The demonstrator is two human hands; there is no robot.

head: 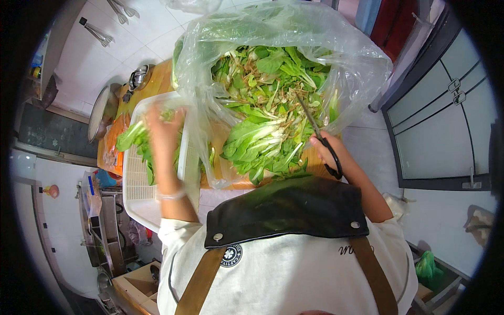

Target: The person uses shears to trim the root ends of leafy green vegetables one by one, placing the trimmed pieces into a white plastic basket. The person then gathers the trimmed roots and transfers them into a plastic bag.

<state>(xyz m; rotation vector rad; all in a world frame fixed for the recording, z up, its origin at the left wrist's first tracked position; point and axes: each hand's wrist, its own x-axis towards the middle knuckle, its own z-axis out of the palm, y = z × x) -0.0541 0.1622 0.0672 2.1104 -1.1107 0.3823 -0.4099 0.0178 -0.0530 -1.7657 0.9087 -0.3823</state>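
My left hand [162, 126] is blurred over a white plastic basket [138, 208]. Leafy greens [135, 136] show on both sides of its fingers; whether it grips them cannot be made out. In my right hand [330, 151] are scissors with black handles [336, 164], their blades pointing away from me over a heap of greens. This heap of leafy greens with pale stems and brown roots [271, 126] spills from a large clear plastic bag [354, 51]. Nearest me, a bunch lies with its leaves spread to the left.
The bag and basket rest on a wooden table [161, 78]. A large metal bowl [104, 112], small metal bowls [139, 76] and an orange package [117, 138] are at its left side. Whisks [98, 33] hang on the tiled wall. Glass-panelled doors [437, 114] are at right.
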